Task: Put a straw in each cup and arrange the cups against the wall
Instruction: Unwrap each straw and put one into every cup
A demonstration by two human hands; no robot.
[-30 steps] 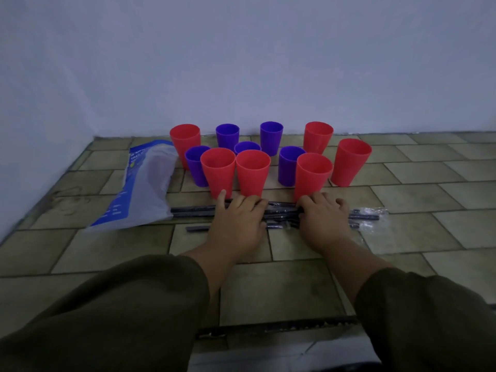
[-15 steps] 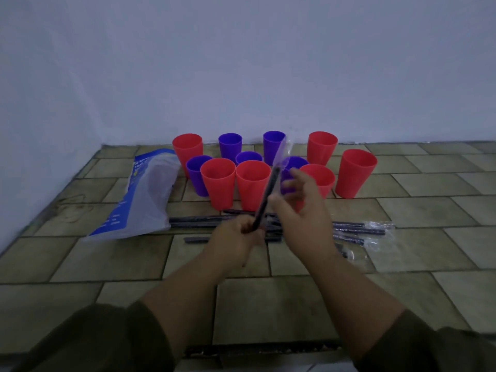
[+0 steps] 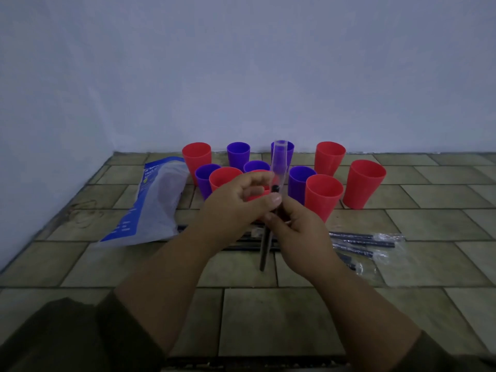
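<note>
Several red cups (image 3: 323, 196) and purple cups (image 3: 238, 153) stand clustered on the tiled floor near the wall (image 3: 241, 76). I hold one black straw (image 3: 264, 251) upright above the floor, in front of the cups. My left hand (image 3: 236, 208) pinches its clear wrapper (image 3: 279, 162), which sticks up past the straw's top. My right hand (image 3: 298, 232) grips the straw's middle. More wrapped black straws (image 3: 362, 241) lie on the floor behind my hands, partly hidden by them.
A blue and white plastic bag (image 3: 155, 202) lies on the floor left of the cups. A side wall (image 3: 40, 157) closes the left. Tiled floor (image 3: 429, 264) stretches to the right.
Both hands left the pile on the floor with one wrapped straw and raised it. The straw now stands more upright, with the wrapper slid up off its top.
</note>
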